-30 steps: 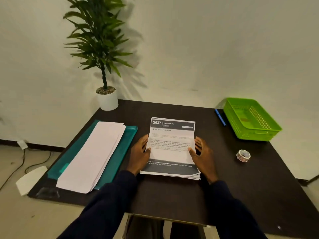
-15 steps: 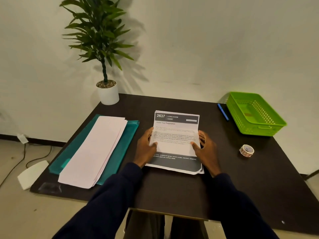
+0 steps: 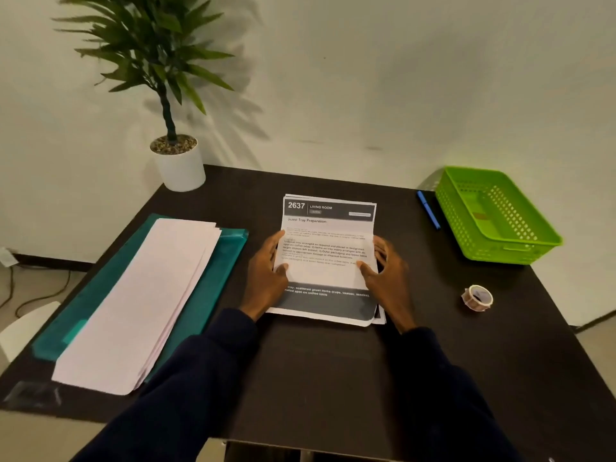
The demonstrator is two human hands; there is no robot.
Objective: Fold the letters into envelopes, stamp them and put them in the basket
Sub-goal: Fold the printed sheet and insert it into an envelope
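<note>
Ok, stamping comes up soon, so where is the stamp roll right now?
In the head view, the stamp roll lies on the table's right side, right of the right hand and nearer the person than the green basket.

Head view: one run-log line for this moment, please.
left hand: holds letter stack, left edge | right hand: holds right edge | envelopes: untouched | basket: far right
</note>
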